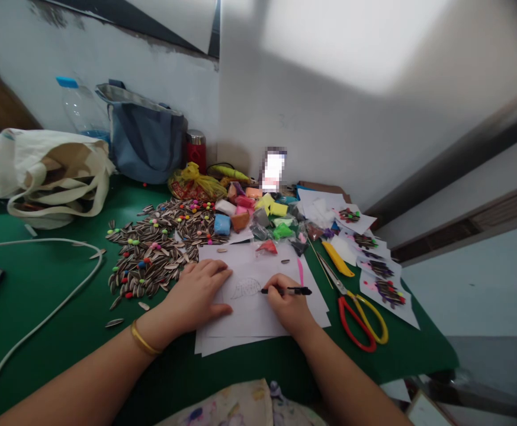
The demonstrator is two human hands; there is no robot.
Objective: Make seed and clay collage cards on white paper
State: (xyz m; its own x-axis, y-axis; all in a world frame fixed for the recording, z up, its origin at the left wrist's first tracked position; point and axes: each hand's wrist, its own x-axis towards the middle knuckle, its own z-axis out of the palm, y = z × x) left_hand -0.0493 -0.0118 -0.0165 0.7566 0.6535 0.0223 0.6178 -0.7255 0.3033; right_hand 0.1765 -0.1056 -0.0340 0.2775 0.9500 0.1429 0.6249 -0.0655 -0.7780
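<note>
On the green desk (80, 331) lies white paper (249, 320). The left hand (201, 296) lies flat at the paper's left, thumb spread wide; the right hand's (288, 305) fingers, at its right, pinch the black pen (300, 290), its long axis crosswise, tip leftward beside the paper's sketch (246, 287).

Head-worn view, forward, down over tabletop (71, 325)

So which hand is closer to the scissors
Right. The right hand, holding the pen, is just left of the scissors; the left hand rests on the left side of the paper, farther away.
</note>
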